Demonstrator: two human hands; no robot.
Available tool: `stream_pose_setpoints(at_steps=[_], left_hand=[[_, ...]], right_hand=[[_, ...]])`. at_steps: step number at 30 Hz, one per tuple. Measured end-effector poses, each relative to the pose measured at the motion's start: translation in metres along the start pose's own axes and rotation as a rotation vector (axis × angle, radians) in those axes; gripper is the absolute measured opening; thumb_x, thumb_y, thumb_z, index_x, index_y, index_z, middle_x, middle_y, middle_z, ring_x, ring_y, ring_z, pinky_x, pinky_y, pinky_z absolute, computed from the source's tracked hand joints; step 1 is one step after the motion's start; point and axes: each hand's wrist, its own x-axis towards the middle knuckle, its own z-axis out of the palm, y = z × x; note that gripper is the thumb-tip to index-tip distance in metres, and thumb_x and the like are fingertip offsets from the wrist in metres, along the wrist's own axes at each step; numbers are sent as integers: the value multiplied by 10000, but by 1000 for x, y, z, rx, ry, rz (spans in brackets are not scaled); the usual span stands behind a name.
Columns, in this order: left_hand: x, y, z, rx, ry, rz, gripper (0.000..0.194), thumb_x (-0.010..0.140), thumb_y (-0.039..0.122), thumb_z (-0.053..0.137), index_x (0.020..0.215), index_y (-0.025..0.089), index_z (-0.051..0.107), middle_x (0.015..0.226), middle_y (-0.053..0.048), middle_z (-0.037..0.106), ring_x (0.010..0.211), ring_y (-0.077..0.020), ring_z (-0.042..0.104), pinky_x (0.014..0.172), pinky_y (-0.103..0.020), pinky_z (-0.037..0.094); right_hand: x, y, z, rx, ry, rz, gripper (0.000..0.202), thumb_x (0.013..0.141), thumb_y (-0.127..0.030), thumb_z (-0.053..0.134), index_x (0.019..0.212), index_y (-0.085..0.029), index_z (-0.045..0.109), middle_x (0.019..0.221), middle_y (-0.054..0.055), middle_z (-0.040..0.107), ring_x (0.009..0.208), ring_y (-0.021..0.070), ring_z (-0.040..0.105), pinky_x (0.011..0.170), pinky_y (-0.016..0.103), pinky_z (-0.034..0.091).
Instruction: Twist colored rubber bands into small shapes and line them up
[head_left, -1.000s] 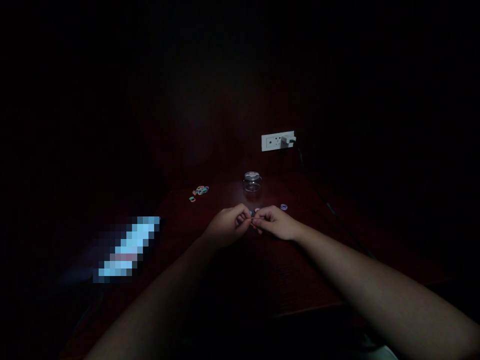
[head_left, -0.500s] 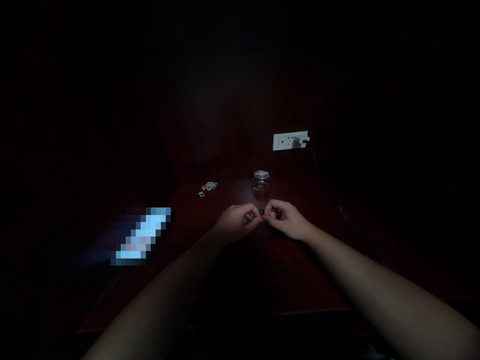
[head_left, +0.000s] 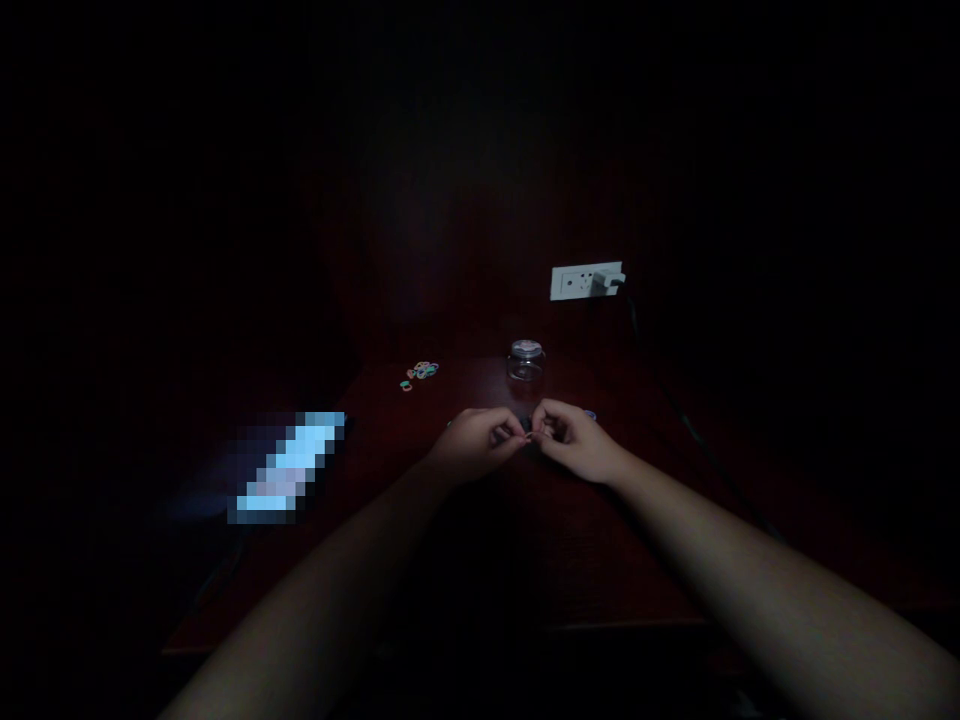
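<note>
- Left hand [head_left: 474, 446] and right hand [head_left: 573, 442] are pinched, fingers curled, fingertips nearly meeting; I see a tiny pale strand [head_left: 529, 436] held between them.
- Just beyond, a lidded clear jar [head_left: 526, 364] on the dark-red table [head_left: 600, 580].
- Coloured rings [head_left: 422, 371] cluster left of it; pixelated glowing screen [head_left: 292, 465] farther left.
</note>
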Motion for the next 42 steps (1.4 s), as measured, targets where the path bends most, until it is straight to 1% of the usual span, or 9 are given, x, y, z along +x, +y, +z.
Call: stream_pose_setpoints(at_steps=[3, 8, 16, 20, 24, 28, 33, 37, 42], left_hand=[[1, 0, -1, 1, 11, 22, 120, 716, 251, 525, 754, 156, 588, 696, -2, 614, 587, -73, 535, 547, -174, 409], [1, 0, -3, 16, 37, 27, 110, 717, 235, 522, 754, 160, 594, 716, -4, 617, 604, -75, 536, 565, -181, 419], [0, 2, -2, -44, 43, -4, 113, 720, 241, 523, 752, 150, 582, 719, -7, 624, 612, -75, 555, 575, -179, 442], [0, -1, 0, -108, 4, -47, 140, 740, 260, 497, 789, 145, 559, 712, -9, 623, 600, -74, 562, 551, -173, 442], [0, -4, 2, -144, -36, -64, 151, 750, 255, 480, 818, 139, 549, 702, -11, 621, 601, -78, 570, 536, -169, 438], [1, -5, 1, -101, -11, -66, 139, 725, 254, 511, 792, 142, 560, 706, -12, 619, 607, -81, 566, 537, -171, 437], [1, -4, 0, -84, 19, -57, 137, 713, 264, 527, 768, 145, 567, 696, -9, 615, 595, -79, 557, 536, -173, 436], [1, -3, 0, -75, 40, -55, 157, 701, 285, 542, 765, 144, 570, 698, -15, 616, 597, -85, 559, 544, -183, 442], [0, 0, 0, -88, 17, -50, 157, 688, 257, 555, 804, 152, 568, 725, -11, 620, 631, -88, 569, 561, -180, 449]], right_hand=[[0, -3, 0, 49, -17, 16, 100, 715, -233, 513, 737, -147, 466, 560, -41, 421, 468, 54, 354, 420, 174, 278], [1, -4, 1, 144, -36, 102, 198, 740, -336, 497, 787, -143, 489, 612, 2, 531, 460, 69, 448, 411, 186, 355], [3, 2, 1, 160, 2, 108, 210, 710, -329, 548, 776, -134, 505, 626, 14, 561, 447, 61, 457, 404, 177, 352], [3, 3, 1, 136, 6, 91, 204, 703, -321, 557, 762, -131, 512, 609, 8, 553, 450, 61, 451, 411, 179, 344], [2, 2, 1, 75, 4, 84, 197, 698, -316, 561, 744, -127, 529, 524, -23, 494, 442, 65, 432, 409, 178, 323], [2, 1, 1, 32, 4, 80, 187, 698, -301, 557, 759, -126, 532, 496, -37, 454, 439, 61, 403, 406, 174, 302], [4, 4, 1, -1, 33, 70, 183, 674, -269, 573, 784, -126, 542, 553, -26, 475, 453, 53, 376, 411, 170, 291], [4, 5, 0, -33, 38, 74, 181, 676, -286, 565, 760, -126, 554, 547, -26, 472, 452, 56, 370, 411, 174, 285], [3, 5, -1, -62, 27, 70, 176, 690, -296, 550, 745, -129, 550, 505, -42, 429, 442, 57, 346, 409, 176, 267]])
